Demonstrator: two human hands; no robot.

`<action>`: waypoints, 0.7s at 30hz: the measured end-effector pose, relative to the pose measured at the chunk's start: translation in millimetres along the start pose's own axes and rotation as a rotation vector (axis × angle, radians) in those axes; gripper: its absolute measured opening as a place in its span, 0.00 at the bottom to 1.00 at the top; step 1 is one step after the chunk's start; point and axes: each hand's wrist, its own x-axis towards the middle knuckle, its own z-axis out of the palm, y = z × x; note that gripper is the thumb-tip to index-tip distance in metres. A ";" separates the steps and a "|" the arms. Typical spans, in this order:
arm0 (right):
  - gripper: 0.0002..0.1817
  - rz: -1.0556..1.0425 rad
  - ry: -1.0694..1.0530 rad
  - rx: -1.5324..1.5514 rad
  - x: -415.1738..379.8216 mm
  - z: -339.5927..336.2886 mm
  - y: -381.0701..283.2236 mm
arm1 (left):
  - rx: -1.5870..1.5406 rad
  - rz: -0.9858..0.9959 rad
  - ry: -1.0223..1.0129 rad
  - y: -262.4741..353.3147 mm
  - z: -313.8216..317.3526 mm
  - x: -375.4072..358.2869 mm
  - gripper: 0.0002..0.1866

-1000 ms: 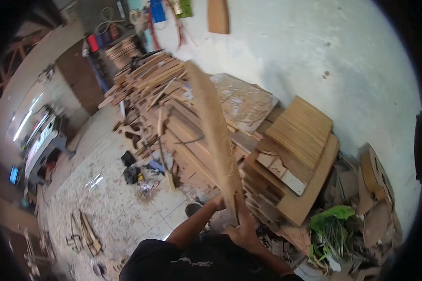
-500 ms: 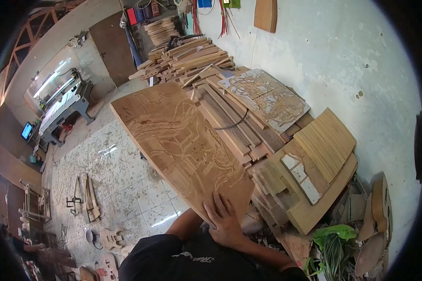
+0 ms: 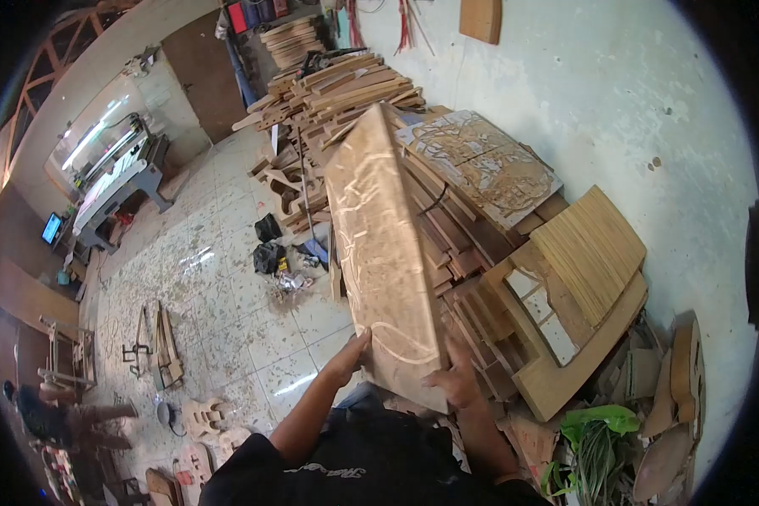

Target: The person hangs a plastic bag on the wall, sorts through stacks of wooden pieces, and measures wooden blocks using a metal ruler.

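A long carved wooden panel (image 3: 379,253) is in front of me, tilted so that its grooved face looks narrow. On its left edge, close to the near end, my left hand (image 3: 350,358) grips with the fingers partly hidden behind the wood. My right hand (image 3: 460,378) holds the right edge near the lower corner, its thumb over the face and most fingers out of sight. The panel's far end reaches up toward the stacked lumber.
Stacked wood strips (image 3: 354,88) lie along the wall. Beside them are another carved board (image 3: 481,164) and a slatted panel (image 3: 586,253). Black bags (image 3: 268,244) and clamps (image 3: 135,354) are on the littered tile floor. Another person (image 3: 67,417) is at lower left.
The panel has tilted from broad face view to a narrow one, its far end moving right. My right hand went from its face to the right edge; my left hand came into sight.
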 end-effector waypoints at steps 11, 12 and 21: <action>0.54 0.046 0.225 0.415 47.9 -3.4 22.3 | -0.462 0.064 -0.411 2.0 -50.5 15.4 0.27; 0.54 0.001 0.283 0.446 59.2 4.8 18.8 | -0.453 0.035 -0.417 17.2 -51.0 20.6 0.26; 0.54 -0.202 0.421 0.138 188.6 89.0 51.5 | -0.337 -0.218 -0.546 52.3 -141.0 115.8 0.30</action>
